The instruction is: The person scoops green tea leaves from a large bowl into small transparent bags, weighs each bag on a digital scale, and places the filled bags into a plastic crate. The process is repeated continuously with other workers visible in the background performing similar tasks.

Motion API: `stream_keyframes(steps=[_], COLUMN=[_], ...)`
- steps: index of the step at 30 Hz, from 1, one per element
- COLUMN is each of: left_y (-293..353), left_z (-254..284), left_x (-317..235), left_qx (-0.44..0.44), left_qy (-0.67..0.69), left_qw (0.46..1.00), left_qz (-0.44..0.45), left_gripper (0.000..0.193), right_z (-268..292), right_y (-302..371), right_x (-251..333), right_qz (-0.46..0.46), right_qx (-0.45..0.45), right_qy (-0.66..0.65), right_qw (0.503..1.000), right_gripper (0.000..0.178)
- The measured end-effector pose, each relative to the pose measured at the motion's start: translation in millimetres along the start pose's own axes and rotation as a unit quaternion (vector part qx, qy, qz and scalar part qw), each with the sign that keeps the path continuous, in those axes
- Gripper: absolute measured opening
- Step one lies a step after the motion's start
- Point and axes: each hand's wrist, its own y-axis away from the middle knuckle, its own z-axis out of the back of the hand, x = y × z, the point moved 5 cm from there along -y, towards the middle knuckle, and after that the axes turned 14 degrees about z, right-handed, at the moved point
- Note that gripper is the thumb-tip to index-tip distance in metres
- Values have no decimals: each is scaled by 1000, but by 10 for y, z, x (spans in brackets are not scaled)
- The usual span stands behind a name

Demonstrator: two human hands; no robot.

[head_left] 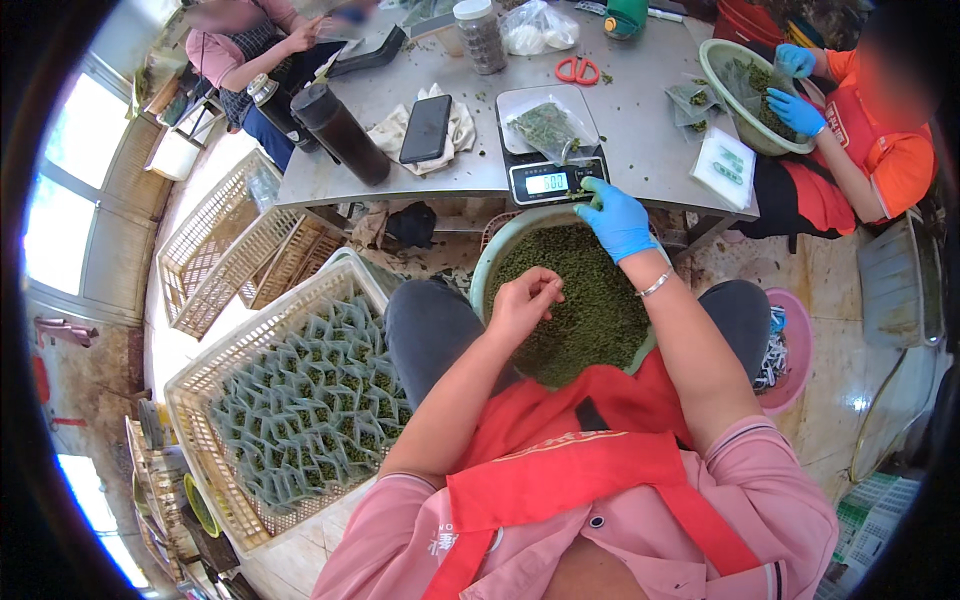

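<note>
My right hand [618, 222], in a blue glove, is at the front edge of a digital scale [520, 183]. Its fingertips are pinched together, with small green bits like peppercorns showing at them. A clear bag of green peppercorns [545, 130] lies tilted on the scale's pan, just beyond those fingers. Bare and loosely curled, my left hand [525, 310] hovers over the left side of a round basin [482, 268] between my knees; its fingers hide whatever may be inside. Loose green peppercorns [570, 290] fill the basin.
On my left stands a cream crate [215, 465] of filled bags [310, 410]. The metal table [625, 120] holds a phone [427, 130], a dark tumbler [340, 133], red scissors [577, 70] and a jar [480, 38]. A gloved co-worker [850, 130] handles a bag over another basin [712, 62].
</note>
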Motion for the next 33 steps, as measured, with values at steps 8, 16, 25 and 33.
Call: stream_keyframes(steps=[8,16,25,33], left_y=[-19,-551,-288,-426], left_z=[290,1217,1079,1160], left_x=[-101,-386,-742,-549], left_qx=[-31,-186,-495,-401], left_qy=[30,134,-307,-287], left_qw=[997,966,777,866], left_qz=[-59,-120,-241,-81], left_gripper=[16,14,33,48], right_z=[-155,194,-7,-479], right_y=[251,-309,-881,-545], right_x=[282,242,981,1391], right_qz=[121,197,314,295], right_qx=[34,-68,44,111], right_qy=[-124,23,173,135], right_qw=[984,978,932,939], right_gripper=[25,37,25,18])
